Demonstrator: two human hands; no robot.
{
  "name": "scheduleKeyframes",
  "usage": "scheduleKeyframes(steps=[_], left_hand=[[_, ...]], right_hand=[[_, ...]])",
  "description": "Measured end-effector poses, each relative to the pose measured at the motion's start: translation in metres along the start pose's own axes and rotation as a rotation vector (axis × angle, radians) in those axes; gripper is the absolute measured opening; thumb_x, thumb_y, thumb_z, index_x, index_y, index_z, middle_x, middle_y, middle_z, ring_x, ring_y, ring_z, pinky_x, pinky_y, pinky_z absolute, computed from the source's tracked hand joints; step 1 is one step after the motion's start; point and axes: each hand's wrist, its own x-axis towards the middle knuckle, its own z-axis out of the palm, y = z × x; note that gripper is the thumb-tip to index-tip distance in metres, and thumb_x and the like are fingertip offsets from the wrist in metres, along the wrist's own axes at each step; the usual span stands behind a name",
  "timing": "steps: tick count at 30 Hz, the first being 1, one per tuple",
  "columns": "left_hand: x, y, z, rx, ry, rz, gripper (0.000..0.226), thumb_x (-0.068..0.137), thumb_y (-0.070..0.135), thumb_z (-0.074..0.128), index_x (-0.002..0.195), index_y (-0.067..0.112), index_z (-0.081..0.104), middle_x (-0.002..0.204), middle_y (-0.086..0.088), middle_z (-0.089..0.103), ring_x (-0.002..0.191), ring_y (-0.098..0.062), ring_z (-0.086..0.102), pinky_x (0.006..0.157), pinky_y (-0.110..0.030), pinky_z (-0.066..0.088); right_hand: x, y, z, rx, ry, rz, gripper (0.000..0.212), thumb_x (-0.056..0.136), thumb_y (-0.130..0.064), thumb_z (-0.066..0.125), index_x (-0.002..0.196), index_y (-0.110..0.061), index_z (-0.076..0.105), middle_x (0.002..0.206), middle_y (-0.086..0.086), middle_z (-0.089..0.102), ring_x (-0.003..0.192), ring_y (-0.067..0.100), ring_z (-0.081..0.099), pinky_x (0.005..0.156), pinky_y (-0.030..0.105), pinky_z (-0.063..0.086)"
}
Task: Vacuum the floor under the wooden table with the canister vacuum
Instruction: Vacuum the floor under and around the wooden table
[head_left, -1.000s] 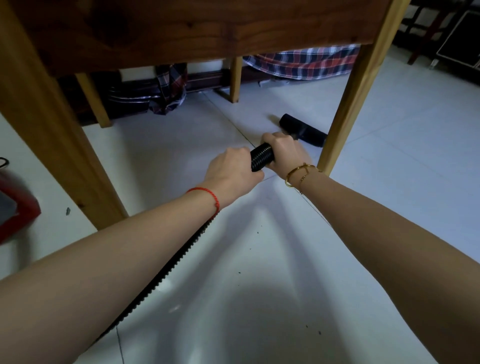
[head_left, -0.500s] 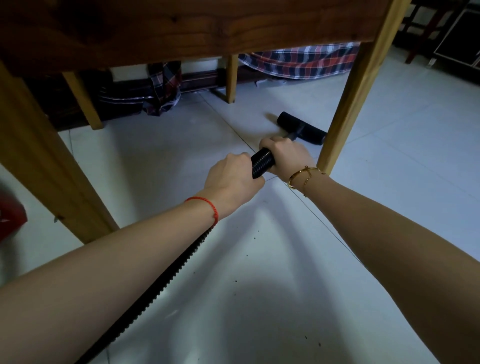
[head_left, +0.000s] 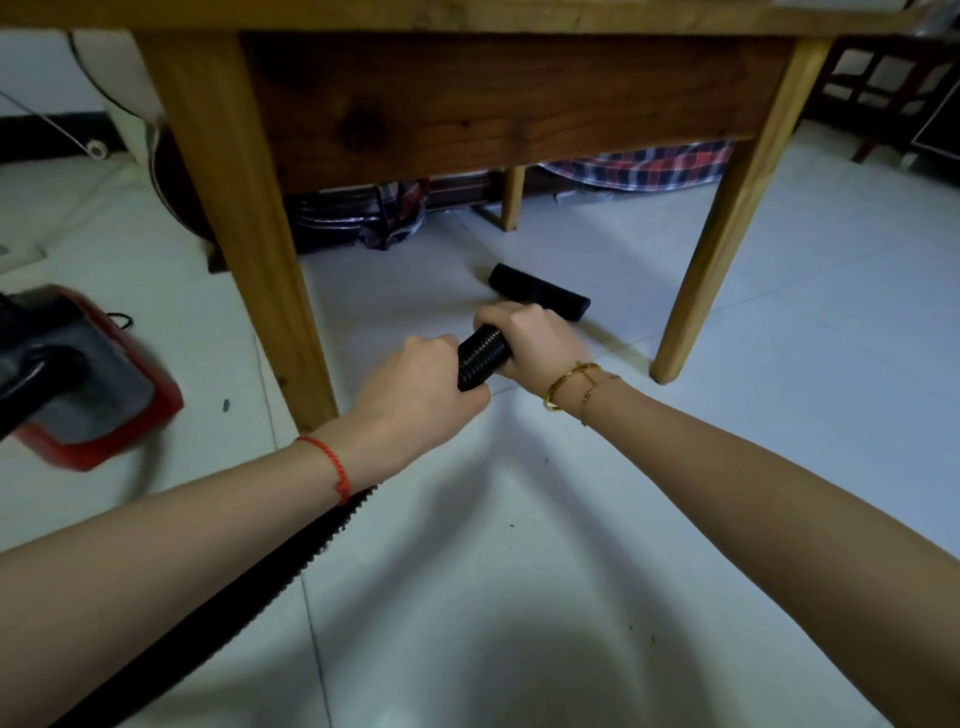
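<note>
black ribbed corrugated vacuum hose (head_left: 480, 356), flexible plastic, runs from bottom left under the left forearm up to both hands. left hand (head_left: 415, 395) wrapped tight round the hose, fingers fully curled, knuckles up; right hand (head_left: 530, 340) grips the hose just ahead of it, fingers also fully curled round, a short stretch of ribbed hose showing between the two fists. red braided string bracelet (head_left: 332, 467) on the left wrist, gold metal bangle (head_left: 566, 384) plus a thin chain on the right wrist. black floor nozzle (head_left: 540, 291), flat bar shape, matte, lies on the floor under the table just beyond the right hand, between the near left and near right legs. wooden table (head_left: 509, 104): light yellowish square legs, darker brown apron with visible grain and a knot. floor (head_left: 519, 597) is glossy pale grey tile with thin grout lines, small dark specks scattered in the foreground. red and grey canister vacuum (head_left: 88, 374) at left edge on the floor, rounded plastic body, blurred, well apart from the nozzle, outside the near left leg. plaid red-blue cloth (head_left: 644, 166) hangs behind the table. dark wooden chair frame (head_left: 878, 88) top right. no readable writing or brand on anything.
</note>
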Motion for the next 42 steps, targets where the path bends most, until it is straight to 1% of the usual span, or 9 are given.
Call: scheduleKeyframes(steps=[3,7,11,16,21,30,37,40,42], left_hand=[[-0.028,-0.011,-0.013,0.013,0.005,-0.012,0.020,0.082,0.034,0.060,0.085,0.015,0.054,0.069,-0.002,0.055,0.062,-0.021,0.056,0.048,-0.030,0.041],[-0.061,-0.021,-0.026,0.036,0.008,-0.018,0.022,0.082,0.037,0.060,0.085,0.016,0.055,0.070,-0.003,0.057,0.063,-0.024,0.060,0.057,-0.036,0.051],[-0.082,-0.024,-0.031,0.057,0.027,-0.022,0.023,0.082,0.039,0.060,0.083,0.017,0.054,0.065,-0.002,0.055,0.058,-0.020,0.057,0.051,-0.032,0.046],[-0.082,-0.022,-0.033,0.039,0.031,-0.022,0.023,0.082,0.039,0.060,0.082,0.016,0.054,0.067,-0.003,0.056,0.062,-0.023,0.059,0.056,-0.036,0.051],[-0.057,-0.016,-0.025,-0.001,0.027,-0.050,0.022,0.083,0.034,0.061,0.083,0.013,0.056,0.070,-0.004,0.057,0.065,-0.024,0.060,0.059,-0.037,0.052],[0.028,-0.006,0.010,-0.089,0.036,-0.130,0.020,0.081,0.032,0.058,0.088,0.013,0.056,0.081,-0.007,0.064,0.070,-0.030,0.065,0.057,-0.031,0.048],[0.096,0.001,0.032,-0.072,0.082,-0.146,0.018,0.085,0.028,0.058,0.095,0.013,0.053,0.084,-0.005,0.054,0.073,-0.027,0.051,0.061,-0.030,0.038],[0.120,-0.001,0.041,-0.099,0.112,-0.155,0.022,0.085,0.028,0.057,0.100,0.011,0.056,0.087,-0.005,0.053,0.074,-0.026,0.050,0.063,-0.029,0.040],[0.133,-0.003,0.044,-0.093,0.136,-0.152,0.025,0.085,0.030,0.057,0.102,0.011,0.056,0.089,-0.005,0.051,0.075,-0.025,0.049,0.064,-0.029,0.039]], right_hand=[[-0.007,-0.026,0.000,0.013,0.000,-0.053,0.024,0.081,-0.021,0.065,0.102,-0.011,0.059,0.100,0.009,0.063,0.091,0.032,0.061,0.074,0.039,0.052],[-0.018,-0.053,0.001,0.046,0.013,-0.125,0.024,0.080,-0.020,0.067,0.101,-0.012,0.059,0.099,0.007,0.063,0.091,0.029,0.062,0.073,0.032,0.048],[-0.028,-0.069,-0.001,0.063,0.031,-0.196,0.026,0.079,-0.018,0.070,0.102,-0.010,0.060,0.099,0.006,0.064,0.092,0.027,0.061,0.072,0.025,0.040],[-0.026,-0.068,-0.005,0.094,0.027,-0.209,0.027,0.077,-0.014,0.069,0.102,-0.010,0.061,0.101,0.007,0.064,0.093,0.027,0.060,0.077,0.032,0.048],[-0.009,-0.049,0.003,0.154,0.025,-0.153,0.024,0.075,-0.009,0.069,0.098,-0.010,0.061,0.097,0.007,0.063,0.091,0.025,0.059,0.080,0.041,0.051],[0.044,0.013,0.025,0.193,-0.003,-0.058,0.025,0.077,-0.009,0.070,0.101,-0.011,0.063,0.102,0.009,0.063,0.094,0.024,0.057,0.086,0.031,0.046],[0.090,0.056,0.032,0.248,-0.087,0.124,0.023,0.085,-0.007,0.060,0.106,0.003,0.061,0.101,0.015,0.061,0.089,0.023,0.052,0.086,0.034,0.042],[0.111,0.069,0.034,0.171,-0.143,0.163,0.033,0.083,-0.008,0.061,0.116,-0.004,0.059,0.115,0.013,0.060,0.104,0.027,0.056,0.093,0.035,0.043],[0.119,0.073,0.034,0.182,-0.149,0.164,0.026,0.084,-0.010,0.059,0.110,-0.006,0.060,0.109,0.014,0.062,0.101,0.030,0.057,0.091,0.037,0.045]])
